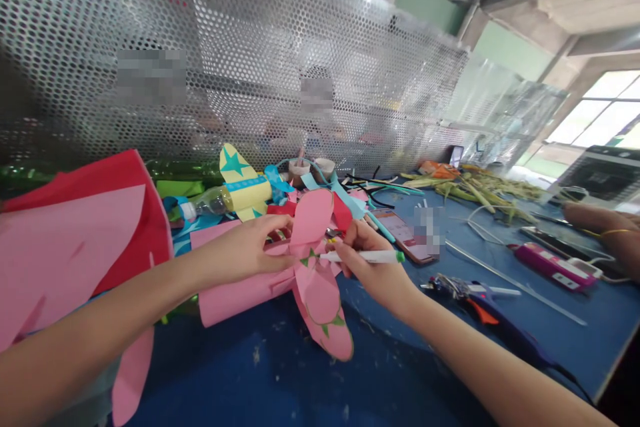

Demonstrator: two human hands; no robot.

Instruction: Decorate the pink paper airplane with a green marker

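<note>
My right hand (370,257) pinches a white marker (377,256) with a green end, its tip touching the pink paper. The pink paper craft (235,293) is a rolled tube with rounded, petal-like fins at its right end. Green pointed shapes are drawn on the fins, and some fin edges are lined in green. My left hand (265,247) grips the tube where it meets the fins, its fingers curled over the top. Behind it lies a yellow paper craft (247,190) with a blue star, fitted around a clear plastic bottle (215,201).
Large pink and red sheets (120,227) stand at left. A phone (407,237), a hot glue gun (493,313) and a pink power strip (555,265) lie to the right. Dried husks (480,190) are heaped farther back. A perforated metal screen (260,67) borders the blue table. Another person's hand (607,230) is at far right.
</note>
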